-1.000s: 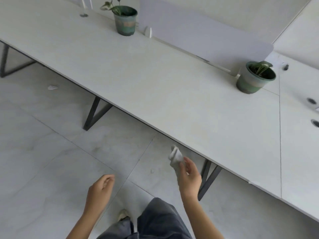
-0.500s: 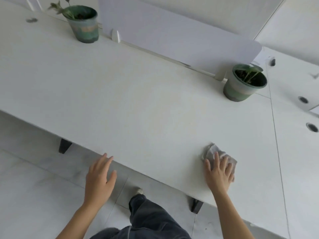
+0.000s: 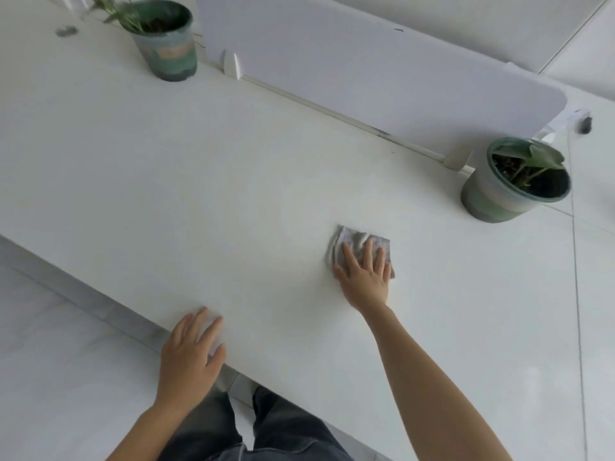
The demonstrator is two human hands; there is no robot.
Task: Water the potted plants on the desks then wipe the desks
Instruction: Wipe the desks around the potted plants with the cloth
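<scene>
A long white desk (image 3: 199, 168) fills the view. My right hand (image 3: 364, 276) lies flat with straight fingers on a crumpled grey cloth (image 3: 349, 239), pressing it onto the desk right of the middle. My left hand (image 3: 191, 354) is open with its fingers over the desk's near edge, holding nothing. One green potted plant (image 3: 166, 44) stands at the far left by the divider. A second green potted plant (image 3: 512, 184) stands at the right, beyond the cloth.
A white divider screen (image 3: 366, 71) runs along the desk's far side between the two pots. A seam (image 3: 575, 261) separates this desk from the adjoining one at the right. The tiled floor (image 3: 50, 361) lies at the lower left.
My right hand brought the cloth up from below the desk edge, laid it on the desk and pushed it farther in. My left hand moved forward to the near edge.
</scene>
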